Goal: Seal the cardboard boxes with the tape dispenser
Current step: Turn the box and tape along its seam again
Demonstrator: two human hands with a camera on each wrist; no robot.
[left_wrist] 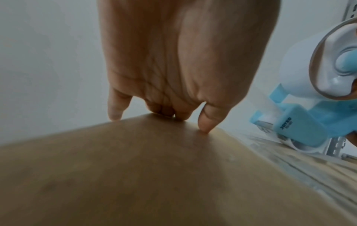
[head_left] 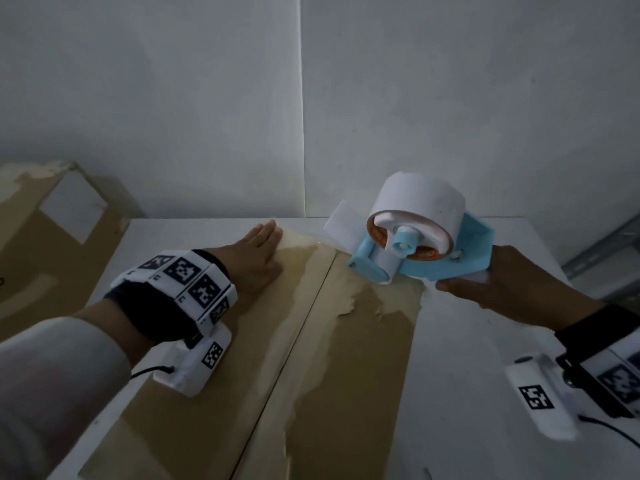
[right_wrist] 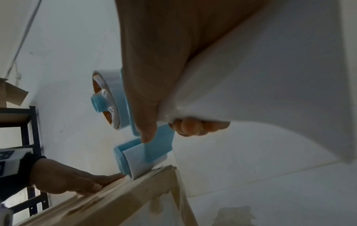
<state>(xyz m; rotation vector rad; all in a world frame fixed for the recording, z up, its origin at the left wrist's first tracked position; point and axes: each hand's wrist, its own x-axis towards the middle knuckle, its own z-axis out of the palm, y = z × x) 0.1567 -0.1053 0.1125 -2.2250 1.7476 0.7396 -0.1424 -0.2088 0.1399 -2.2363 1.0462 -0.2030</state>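
A brown cardboard box (head_left: 214,393) lies on the white table, its two top flaps closed along a centre seam and its surface torn in pale patches. My left hand (head_left: 258,261) rests flat on the left flap near the far edge, with its fingers (left_wrist: 204,122) straight and pressing down. My right hand (head_left: 512,289) grips the white handle of a light-blue tape dispenser (head_left: 415,237) that carries a white roll. The dispenser's front roller (right_wrist: 133,166) touches the box's far edge (right_wrist: 160,169) by the seam, just right of my left hand (right_wrist: 63,175).
A second cardboard box (head_left: 41,237) with a white label stands at the far left. White walls close off the back. The white table (head_left: 485,375) runs on to the right of the box. A metal rack (head_left: 602,251) stands at the far right, and dark shelving (right_wrist: 32,137) shows in the right wrist view.
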